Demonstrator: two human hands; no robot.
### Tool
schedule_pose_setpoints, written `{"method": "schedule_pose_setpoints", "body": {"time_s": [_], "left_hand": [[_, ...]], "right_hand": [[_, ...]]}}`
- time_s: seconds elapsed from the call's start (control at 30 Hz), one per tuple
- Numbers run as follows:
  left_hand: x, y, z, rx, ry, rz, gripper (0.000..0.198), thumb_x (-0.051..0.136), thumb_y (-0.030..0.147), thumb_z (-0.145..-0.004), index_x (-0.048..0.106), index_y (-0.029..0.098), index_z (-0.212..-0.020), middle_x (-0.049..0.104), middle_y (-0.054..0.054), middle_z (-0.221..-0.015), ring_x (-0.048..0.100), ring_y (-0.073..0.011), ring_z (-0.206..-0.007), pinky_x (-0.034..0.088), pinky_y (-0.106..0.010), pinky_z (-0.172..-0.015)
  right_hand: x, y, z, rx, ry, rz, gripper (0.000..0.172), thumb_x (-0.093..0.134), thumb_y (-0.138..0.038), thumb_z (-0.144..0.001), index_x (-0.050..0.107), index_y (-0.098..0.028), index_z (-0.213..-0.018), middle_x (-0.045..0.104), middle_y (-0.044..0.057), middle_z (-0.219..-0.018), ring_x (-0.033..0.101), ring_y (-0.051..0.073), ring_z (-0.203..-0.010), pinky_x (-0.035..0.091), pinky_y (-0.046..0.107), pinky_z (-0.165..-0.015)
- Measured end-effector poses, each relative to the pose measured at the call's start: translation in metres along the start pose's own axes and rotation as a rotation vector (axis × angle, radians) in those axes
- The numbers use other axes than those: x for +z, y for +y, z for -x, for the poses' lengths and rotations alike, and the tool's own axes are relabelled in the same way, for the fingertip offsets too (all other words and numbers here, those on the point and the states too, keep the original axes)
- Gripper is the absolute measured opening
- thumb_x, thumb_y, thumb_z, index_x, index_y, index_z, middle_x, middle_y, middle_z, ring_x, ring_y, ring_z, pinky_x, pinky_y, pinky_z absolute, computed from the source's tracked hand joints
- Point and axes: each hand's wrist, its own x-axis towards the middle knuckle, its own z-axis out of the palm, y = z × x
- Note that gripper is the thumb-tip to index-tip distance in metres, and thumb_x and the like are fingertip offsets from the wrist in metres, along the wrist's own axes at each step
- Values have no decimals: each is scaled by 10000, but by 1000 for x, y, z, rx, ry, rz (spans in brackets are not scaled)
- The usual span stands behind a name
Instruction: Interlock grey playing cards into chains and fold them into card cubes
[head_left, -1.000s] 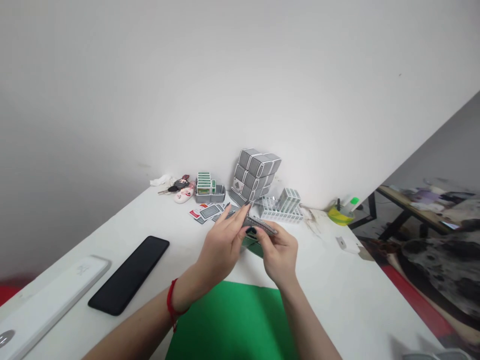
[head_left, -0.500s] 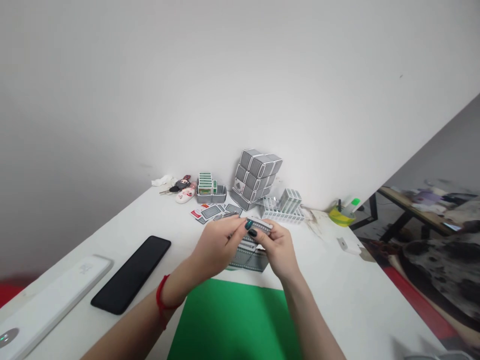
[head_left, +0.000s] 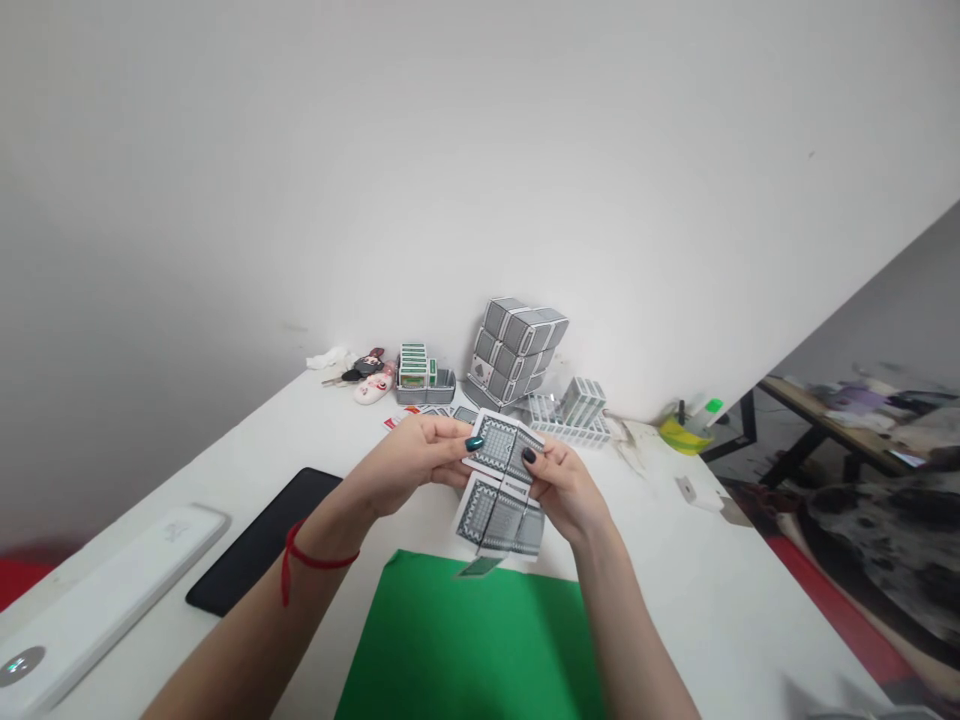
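Between my hands, above the table, is a joined structure of folded playing cards (head_left: 501,515) with grey patterned backs. My left hand (head_left: 420,458) pinches its upper left edge, thumb on the front and fingers behind. On the upper right side my right hand (head_left: 564,490) grips it with the thumb across a card. Its lower part hangs over the back edge of a green sheet (head_left: 465,640). A loose-looking flap (head_left: 480,568) sticks out at the bottom. Whether that flap is attached I cannot tell. Loose cards (head_left: 401,415) lie behind my left hand, partly hidden.
Against the wall stands a stack of folded-card blocks (head_left: 517,350). Beside it are a small card box (head_left: 425,390) and a card tray (head_left: 570,430). A black phone (head_left: 262,540) and a white power strip (head_left: 112,600) lie left. A yellow-green holder (head_left: 686,435) is at right.
The card structure has turned to show its patterned faces more fully, and its top has opened out. My left hand has shifted left and its thumb has moved off the right thumb.
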Motion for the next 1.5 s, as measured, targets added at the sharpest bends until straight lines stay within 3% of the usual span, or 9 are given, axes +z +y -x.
{"method": "schedule_pose_setpoints", "body": {"time_s": [0.23, 0.4, 0.6, 0.83, 1.2, 1.37, 1.5], "left_hand": [[0, -4, -4, -3, 38, -59, 357, 662, 405, -721, 656, 96, -901, 686, -94, -796, 636, -145, -695, 514, -269, -675], [-1, -6, -7, 34, 118, -107, 290, 695, 329, -680, 585, 128, -858, 675, -58, -793, 623, -137, -704, 486, -222, -598], [-1, -10, -8, 119, 283, -393, 169, 661, 286, -663, 585, 140, -700, 646, -9, -608, 616, -158, -630, 481, -235, -550], [7, -6, -7, 70, 161, -340, 206, 628, 241, -666, 652, 143, -846, 688, -38, -789, 636, -175, -740, 545, -252, -562], [3, -13, -12, 126, 159, -354, 152, 632, 274, -680, 597, 130, -715, 566, 14, -598, 555, -117, -545, 483, -216, -465], [3, -22, -18, 187, 243, -455, 190, 606, 321, -712, 540, 148, -668, 496, 51, -522, 495, -92, -439, 396, -196, -417], [3, -24, -20, 219, 195, -542, 182, 535, 328, -766, 517, 161, -698, 510, 41, -558, 508, -105, -481, 403, -210, -470]], "right_hand": [[-1, 2, 0, 19, -33, 9, 304, 742, -409, -610, 577, -174, -709, 533, -22, -549, 353, 71, -407, 254, 198, -395], [-2, 2, -1, -21, -10, 65, 313, 748, -418, -606, 562, -178, -682, 519, -46, -540, 379, 77, -448, 288, 203, -454], [1, -2, 4, -79, 59, 257, 295, 718, -411, -641, 601, -156, -733, 533, -43, -546, 441, 90, -483, 332, 204, -469], [6, -8, 8, -93, 41, 301, 289, 709, -396, -645, 621, -154, -777, 618, -4, -640, 535, 125, -561, 411, 233, -533], [5, 0, 4, -43, 30, 242, 272, 718, -376, -649, 643, -135, -752, 537, -34, -542, 388, 69, -459, 275, 196, -431], [2, 1, 3, -50, 33, 225, 285, 729, -376, -637, 647, -142, -777, 575, -23, -587, 436, 86, -494, 308, 208, -470], [-2, 2, 1, -33, 55, 252, 272, 730, -370, -636, 617, -141, -730, 547, -32, -564, 423, 81, -486, 294, 201, -465]]}}
